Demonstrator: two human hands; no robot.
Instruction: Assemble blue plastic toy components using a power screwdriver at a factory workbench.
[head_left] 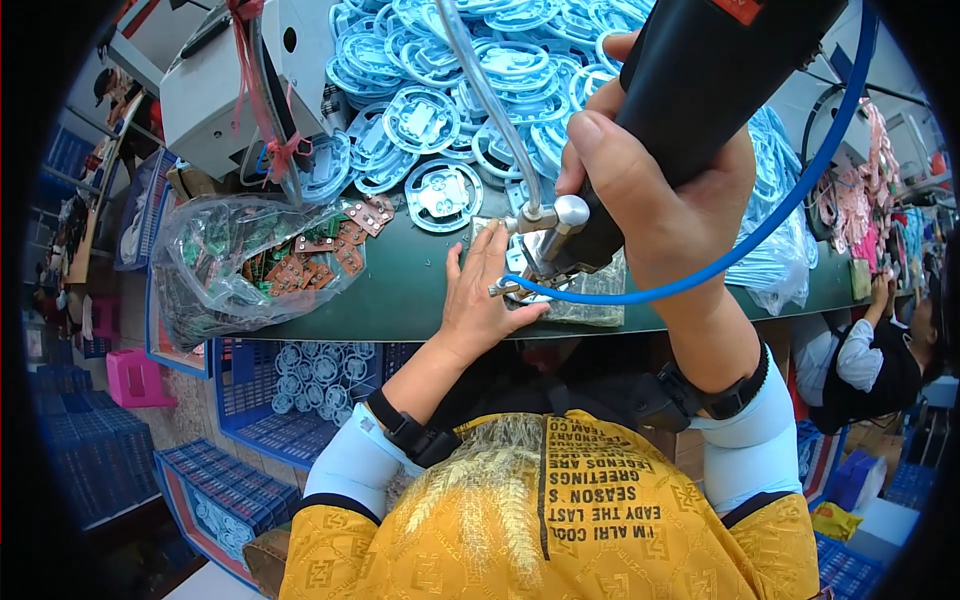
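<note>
My right hand (665, 200) is wrapped round the thick black body of a power screwdriver (725, 85), its metal nose pointing down at the table. A metal feed tube (485, 85) and a blue hose (690, 287) run to that nose. Beside the tip, my left hand (478, 300) rests with fingers stretched out at the edge of a tape-covered block (595, 308). Something pale lies on the block under the nose, mostly hidden by tool and fingers. Just beyond my left fingertips is a round light-blue plastic part (443, 196).
A big heap of similar light-blue parts (420, 120) covers the far side of the green table (400, 290). At left, a clear plastic bag (205, 265) holds small circuit boards (300, 270). Blue crates (250, 400) stand below the table edge. Another person (870, 350) sits at right.
</note>
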